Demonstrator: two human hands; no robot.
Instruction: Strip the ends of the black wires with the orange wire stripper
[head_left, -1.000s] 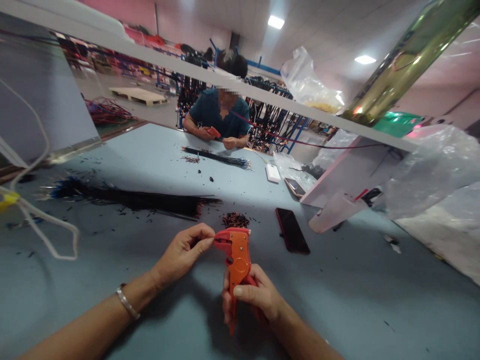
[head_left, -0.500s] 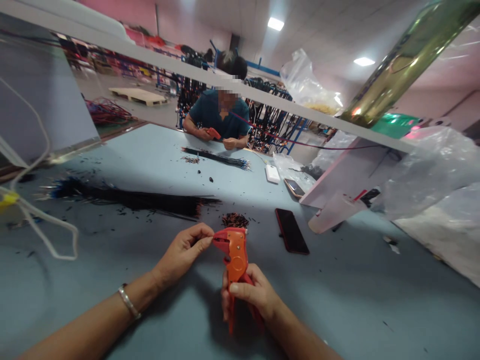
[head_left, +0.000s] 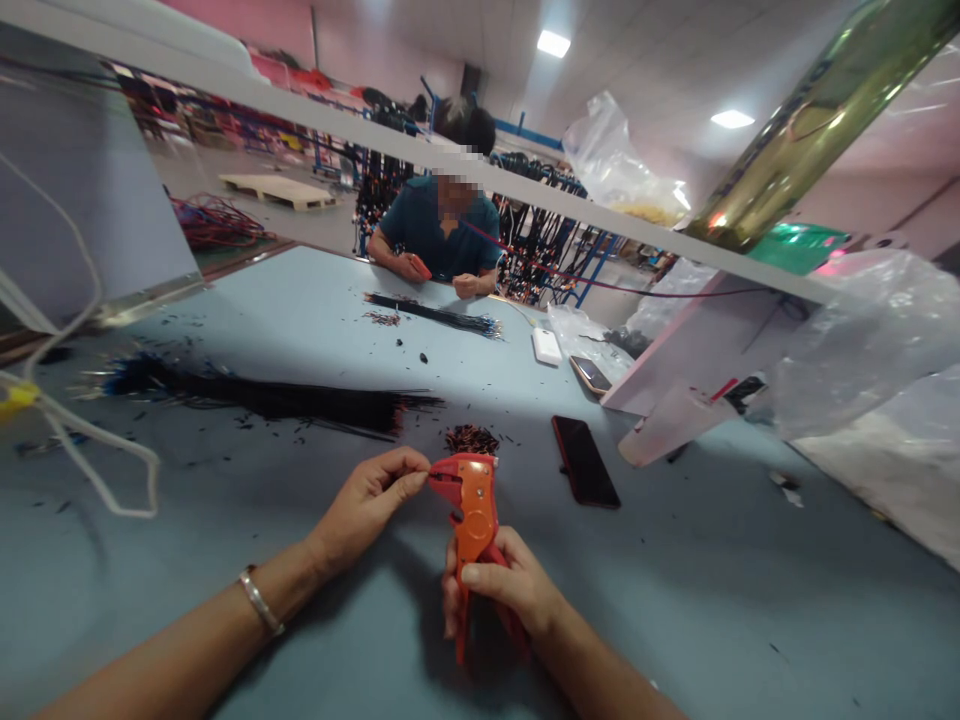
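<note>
on a pale blue-grey surface (head_left: 697, 590), a worker holds an orange and red, pistol-shaped hand tool (head_left: 477, 515), seemingly a wire stripper, upright near the body. take it as the clock's centre, twelve pointing away. at five o'clock the bare right hand (head_left: 521, 588) has its grip closed around the lower handles, thumb laid over the orange one. at nine, the bare left hand (head_left: 379, 500) pinches thumb and finger together at the tool's red nose; i cannot tell what lies between them.

at ten lies a long bundle of thin black wires (head_left: 300, 398); at twelve, a small heap of black and copper-coloured scraps (head_left: 471, 439); at two, a black phone with a red edge (head_left: 586, 462).

i'd judge the tool stiff, sturdy and light enough for one hand, best taken low, by the handles, clear of the nose. single wires would likely be light and bendy.

no brand on the tool is readable. between one and two, high up, a shiny yellow-green roll (head_left: 814, 125) carries dark marks, too blurred to read.
</note>
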